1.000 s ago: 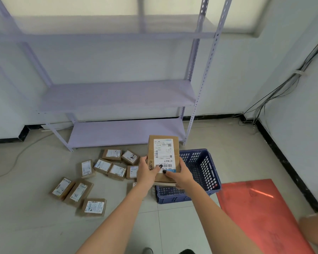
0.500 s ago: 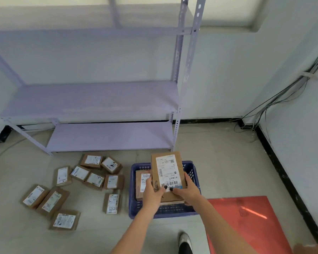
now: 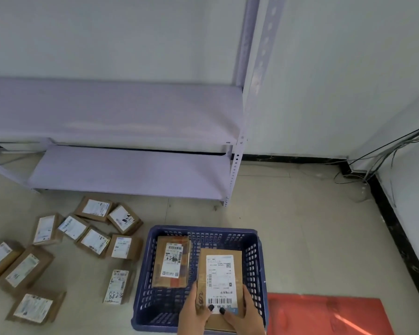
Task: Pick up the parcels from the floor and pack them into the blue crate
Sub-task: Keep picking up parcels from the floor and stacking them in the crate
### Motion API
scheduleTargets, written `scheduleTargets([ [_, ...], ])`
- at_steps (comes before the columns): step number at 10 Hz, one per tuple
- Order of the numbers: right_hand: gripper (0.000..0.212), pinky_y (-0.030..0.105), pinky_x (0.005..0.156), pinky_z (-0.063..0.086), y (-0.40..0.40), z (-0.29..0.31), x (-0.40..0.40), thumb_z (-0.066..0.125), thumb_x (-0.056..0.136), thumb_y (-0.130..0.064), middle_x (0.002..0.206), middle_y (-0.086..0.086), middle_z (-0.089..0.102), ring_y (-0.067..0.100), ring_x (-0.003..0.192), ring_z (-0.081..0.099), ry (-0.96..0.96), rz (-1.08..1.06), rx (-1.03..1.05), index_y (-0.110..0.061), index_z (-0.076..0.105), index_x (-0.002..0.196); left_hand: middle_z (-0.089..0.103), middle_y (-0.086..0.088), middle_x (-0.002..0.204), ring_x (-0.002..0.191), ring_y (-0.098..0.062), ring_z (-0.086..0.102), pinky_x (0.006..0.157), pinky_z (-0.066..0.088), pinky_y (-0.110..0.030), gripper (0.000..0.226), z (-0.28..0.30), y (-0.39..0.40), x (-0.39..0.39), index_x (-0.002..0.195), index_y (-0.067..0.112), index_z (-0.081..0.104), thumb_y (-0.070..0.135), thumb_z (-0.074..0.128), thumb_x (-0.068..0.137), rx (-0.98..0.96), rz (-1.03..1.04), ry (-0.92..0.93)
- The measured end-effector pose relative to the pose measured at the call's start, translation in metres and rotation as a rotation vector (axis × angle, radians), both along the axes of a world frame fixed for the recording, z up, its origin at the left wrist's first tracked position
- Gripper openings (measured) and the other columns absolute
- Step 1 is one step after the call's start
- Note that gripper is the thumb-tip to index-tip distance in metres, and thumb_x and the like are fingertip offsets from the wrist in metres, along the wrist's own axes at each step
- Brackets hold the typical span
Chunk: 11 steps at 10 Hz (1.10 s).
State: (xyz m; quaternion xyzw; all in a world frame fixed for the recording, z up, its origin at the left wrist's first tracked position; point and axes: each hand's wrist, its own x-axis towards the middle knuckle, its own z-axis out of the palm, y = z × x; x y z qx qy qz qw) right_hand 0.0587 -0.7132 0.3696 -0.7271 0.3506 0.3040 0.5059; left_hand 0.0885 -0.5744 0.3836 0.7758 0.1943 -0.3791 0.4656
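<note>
Head view is showing both hands reaching forward and down from the bottom edge, holding one flat brown cardboard parcel with a white shipping label (image 3: 220, 278) over the right half of the blue perforated plastic crate (image 3: 257, 259). The left hand (image 3: 197, 310) is gripping the parcel's near left edge, thumb lying across the label; the right hand (image 3: 243, 313) is gripping the near right edge, its thumb also pressing on the label, so each grip is pinching the parcel between thumb and fingers. Whether the parcel is touching the crate's bottom cannot be told. A second labelled brown parcel (image 3: 172, 262) is lying flat in the crate's left half. The crate is standing on the pale tiled floor (image 3: 300, 226). To its left, a scatter of small labelled brown parcels (image 3: 92, 238) is lying on the floor, some touching one another. Behind them a lavender metal shelving unit (image 3: 131, 170) is standing against the white wall. A red mat (image 3: 324, 315) is lying just right of the crate, and dark cables (image 3: 382, 153) are running along the right wall.
</note>
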Motion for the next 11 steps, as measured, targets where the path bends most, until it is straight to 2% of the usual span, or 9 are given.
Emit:
scheduleTargets([
  [3, 0.093, 0.031, 0.103, 0.043, -0.001, -0.226, 0.035, 0.075, 0.076, -0.019, 0.141, 0.000, 0.048, 0.021, 0.123, 0.051, -0.019, -0.038, 0.065, -0.025, 0.017, 0.149, 0.040, -0.008, 0.142, 0.124, -0.022, 0.047, 0.106, 0.038, -0.034, 0.076, -0.217, -0.013, 0.022, 0.149, 0.018, 0.005, -0.002, 0.049, 0.090, 0.094, 0.083, -0.082],
  [4, 0.088, 0.030, 0.099, 0.045, 0.003, -0.289, 0.051, 0.073, 0.079, -0.022, 0.140, 0.003, 0.049, 0.022, 0.123, 0.051, -0.033, -0.032, 0.054, -0.026, 0.019, 0.149, 0.026, -0.009, 0.151, 0.136, -0.025, 0.033, 0.110, 0.031, -0.034, 0.063, -0.270, -0.020, 0.024, 0.149, 0.013, 0.014, 0.002, 0.042, 0.093, 0.146, 0.065, -0.178],
  [5, 0.080, 0.024, 0.094, 0.044, 0.009, -0.334, 0.068, 0.066, 0.085, -0.021, 0.139, 0.004, 0.051, 0.020, 0.122, 0.052, -0.075, 0.028, 0.019, -0.023, 0.018, 0.149, 0.018, -0.009, 0.155, 0.143, -0.027, 0.020, 0.117, 0.023, -0.039, 0.051, -0.326, -0.023, 0.026, 0.146, 0.016, 0.024, 0.015, 0.035, 0.096, 0.175, 0.028, -0.283],
  [6, 0.081, 0.022, 0.087, 0.045, 0.018, -0.360, 0.079, 0.061, 0.089, -0.022, 0.140, 0.002, 0.050, 0.020, 0.120, 0.055, -0.048, 0.148, -0.021, -0.026, 0.007, 0.150, 0.006, -0.009, 0.157, 0.145, -0.028, 0.011, 0.119, 0.018, -0.041, 0.059, -0.359, -0.026, 0.031, 0.148, 0.016, 0.018, 0.011, 0.039, 0.093, 0.189, -0.067, -0.235],
  [7, 0.085, 0.019, 0.082, 0.045, 0.023, -0.371, 0.072, 0.059, 0.089, -0.017, 0.141, -0.001, 0.049, 0.019, 0.115, 0.058, -0.028, 0.152, -0.007, -0.025, 0.000, 0.150, 0.009, -0.015, 0.156, 0.141, -0.035, 0.019, 0.116, 0.025, -0.041, 0.061, -0.377, -0.026, 0.026, 0.149, 0.021, 0.010, 0.016, 0.036, 0.094, 0.313, -0.133, -0.265],
  [8, 0.088, 0.020, 0.094, 0.044, 0.025, -0.373, 0.061, 0.064, 0.084, -0.010, 0.134, -0.001, 0.055, 0.012, 0.110, 0.058, -0.071, 0.078, 0.063, -0.028, 0.008, 0.149, 0.017, -0.029, 0.151, 0.099, -0.045, 0.045, 0.112, 0.026, -0.026, 0.062, -0.382, -0.022, 0.023, 0.123, 0.007, 0.052, 0.016, -0.003, 0.095, 0.507, -0.433, -0.419],
  [9, 0.081, 0.033, 0.107, 0.041, 0.025, -0.378, 0.055, 0.063, 0.082, 0.005, 0.135, 0.003, 0.055, 0.017, 0.122, 0.053, -0.132, -0.040, 0.173, -0.023, 0.025, 0.147, 0.031, -0.035, 0.140, 0.115, -0.048, 0.037, 0.114, 0.013, -0.019, 0.069, -0.386, -0.023, 0.023, 0.101, 0.025, 0.064, 0.007, -0.001, 0.086, 0.849, -0.585, -0.557],
  [10, 0.075, 0.042, 0.111, 0.036, 0.023, -0.384, 0.059, 0.058, 0.082, 0.016, 0.140, 0.008, 0.049, 0.021, 0.131, 0.046, -0.175, -0.141, 0.249, -0.014, 0.031, 0.145, 0.047, -0.028, 0.129, 0.086, -0.038, 0.070, 0.090, 0.049, -0.019, 0.042, -0.373, -0.027, 0.027, 0.104, 0.024, 0.050, 0.007, 0.016, 0.087, 0.765, -0.627, -0.434],
  [11, 0.074, 0.046, 0.113, 0.033, 0.020, -0.392, 0.071, 0.053, 0.083, 0.019, 0.146, 0.009, 0.041, 0.024, 0.135, 0.040, -0.188, -0.171, 0.289, -0.010, 0.027, 0.146, 0.031, -0.011, 0.150, 0.110, -0.018, 0.064, 0.052, 0.055, -0.017, 0.061, -0.382, -0.028, 0.037, 0.085, 0.030, 0.076, 0.027, 0.086, 0.024, 0.599, -0.548, -0.444],
])
